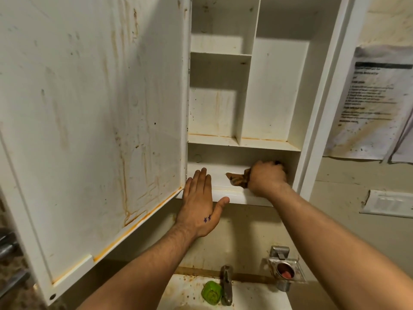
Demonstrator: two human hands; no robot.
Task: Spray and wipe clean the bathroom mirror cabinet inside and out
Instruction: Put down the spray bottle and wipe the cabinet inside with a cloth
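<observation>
The white mirror cabinet [277, 90] hangs open, its shelves bare and streaked with rusty stains. Its door [93, 113] swings out to the left, the inner face marked with brown drips. My right hand [266, 177] grips a brown striped cloth [237, 179] inside the bottom compartment, at its right end. My left hand [201, 202] lies flat with straight fingers against the cabinet's lower front edge, thumb spread under it.
Below are a stained white sink [250, 294] with a metal tap [226, 285], a green soap [211, 293] and a metal wall soap holder [283, 269]. Printed paper sheets [368, 104] hang on the right wall above a white switch plate [388, 203].
</observation>
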